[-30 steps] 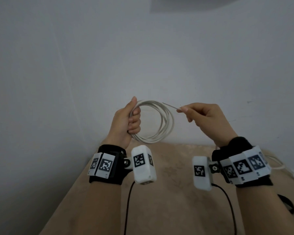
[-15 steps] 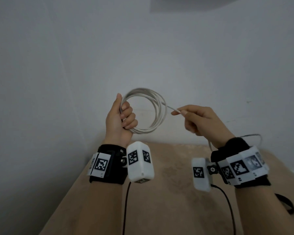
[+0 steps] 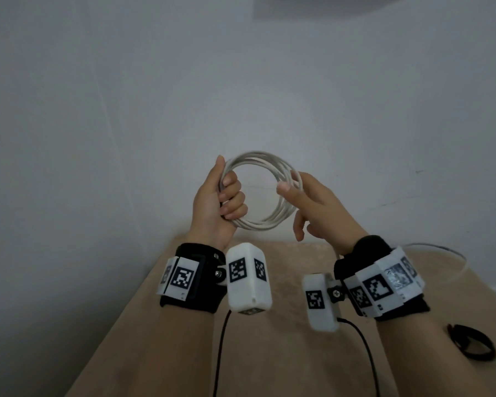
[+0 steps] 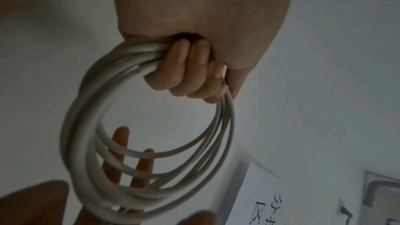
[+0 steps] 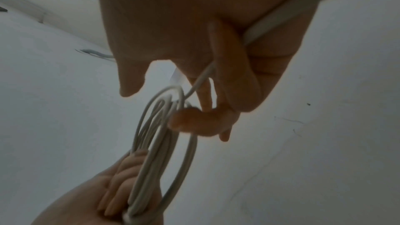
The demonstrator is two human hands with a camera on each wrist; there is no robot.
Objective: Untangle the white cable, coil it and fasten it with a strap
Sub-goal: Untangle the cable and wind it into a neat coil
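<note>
Holding the white cable (image 3: 265, 193) coiled mid-air before the wall (image 3: 241, 81); my left hand (image 3: 216, 202) fingers curl round its 9 o'clock side, my right hand (image 3: 312, 202) pinches the 3 o'clock side, other fingers spread. Black strap (image 3: 473, 341) lies on the beige surface (image 3: 269, 353) at 4 o'clock.

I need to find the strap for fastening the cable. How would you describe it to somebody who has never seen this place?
Start from the beige surface below the hands and look toward its right edge, past the right hand. There lies the black strap, curled into a loop. It is apart from the white cable, the only dark loop, flat on the surface and held by no hand.
</note>
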